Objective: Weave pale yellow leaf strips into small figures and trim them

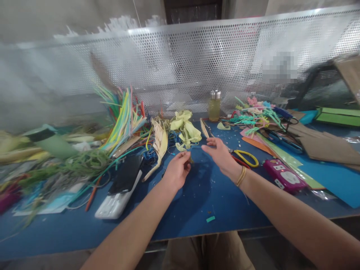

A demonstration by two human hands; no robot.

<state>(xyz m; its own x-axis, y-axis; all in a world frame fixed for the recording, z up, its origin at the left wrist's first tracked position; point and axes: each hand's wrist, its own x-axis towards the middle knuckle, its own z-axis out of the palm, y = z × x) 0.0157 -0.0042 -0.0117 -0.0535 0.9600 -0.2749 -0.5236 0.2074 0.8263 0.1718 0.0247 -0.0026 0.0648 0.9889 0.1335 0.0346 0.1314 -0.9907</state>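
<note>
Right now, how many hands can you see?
2: the left hand, in front of the pale green bundle, and the right hand, near the yellow handle. No others show.

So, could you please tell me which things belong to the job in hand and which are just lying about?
Probably part of the job:
pale green leafy bundle, just beyond the left hand
dried husk, beside that bundle
yellow-handled tool, by the right hand

Apparently just lying about:
black phone
yellowish bottle
purple device
</note>
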